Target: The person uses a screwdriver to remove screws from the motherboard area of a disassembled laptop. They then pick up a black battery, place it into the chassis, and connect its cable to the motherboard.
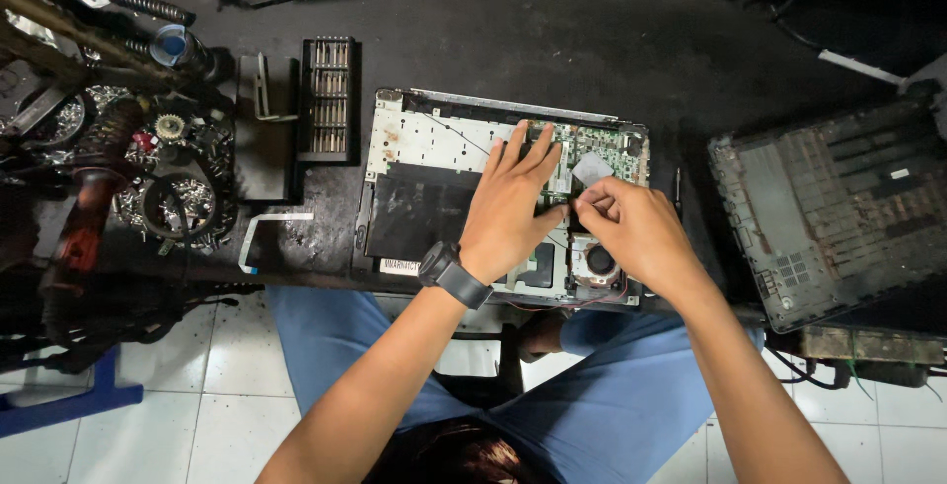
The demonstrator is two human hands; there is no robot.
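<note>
Opened laptop [434, 198] lies bottom-up on the dark workbench [552, 40], its insides bare: green circuit board [602, 144] along the far right, black battery [419, 210] in the middle left, round fan [598, 261] at the near right corner.

Left hand [508, 203], w/ a black wristwatch [452, 273], rests flat on the laptop's centre, fingers spread fairly wide & pressed down over the board edge, gripping nothing. Right hand [631, 227] sits just right of it, above the fan; thumb & forefinger pinched narrow on something small at the board's near edge. Can't tell what it is, too small. A pale grey flap [592, 168] stands up just beyond those fingertips.

Left of the laptop: black tray of screwdriver bits [329, 99], white flat ribbon cable [264, 237] nearer the bench edge, then a heap of metal parts & springs [148, 168]. Right of the laptop: removed bottom cover [838, 208], inner side up, tilted. A thin screwdriver [678, 188] lies between laptop & cover. Person wears blue trousers [612, 395]; white tiled floor [227, 375] below.
</note>
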